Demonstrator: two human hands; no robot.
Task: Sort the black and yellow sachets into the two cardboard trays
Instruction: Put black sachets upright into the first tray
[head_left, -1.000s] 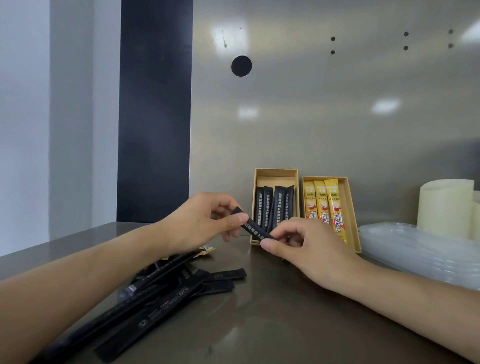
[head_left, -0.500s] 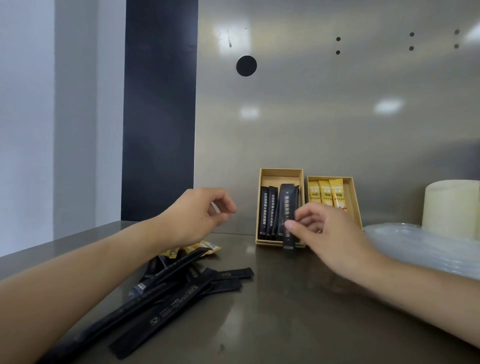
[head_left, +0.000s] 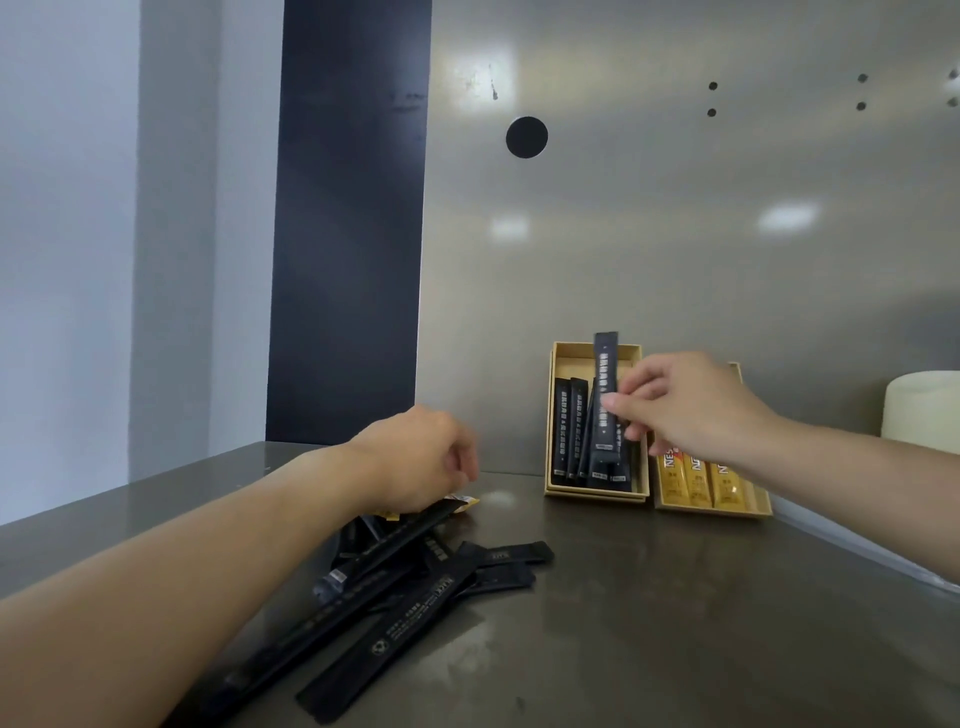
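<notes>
- The left hand (head_left: 415, 457) is held low over a loose pile near the left front of the worktop (head_left: 675, 623). Its fingers are curled and turned away, so it cannot be told whether anything is grasped.
- The black sachets (head_left: 415, 587) of the pile are seen as long, flat, matte strips with crimped ends. They are crossed over one another on smooth, reflective steel, so easy sliding is to be expected.
- Yellow sachet ends (head_left: 465, 501) are glimpsed under the left hand at the pile's far edge.
- The left cardboard tray (head_left: 597, 493) is set at the worktop's back edge. It is shallow, rectangular and made of plain brown card, and a row of black sachets is laid lengthwise inside.
- A held black sachet (head_left: 605, 374) is kept nearly upright over that tray, with its lower end down among the row. Contact there cannot be confirmed.
- It is pinched about mid-length by the right hand (head_left: 691, 405), between thumb and fingers (head_left: 644, 382).
- The placing is judged best done by tipping the strip parallel to the row, easing it in near the right wall, and releasing it only once it lies flat.
- The right cardboard tray (head_left: 711, 508) is placed just beside the left one. Glossy yellow sachets (head_left: 696, 483) are laid side by side in it, partly hidden by the right hand.
- A smooth, off-white pale cylinder (head_left: 919, 410) is seen at the far right.
</notes>
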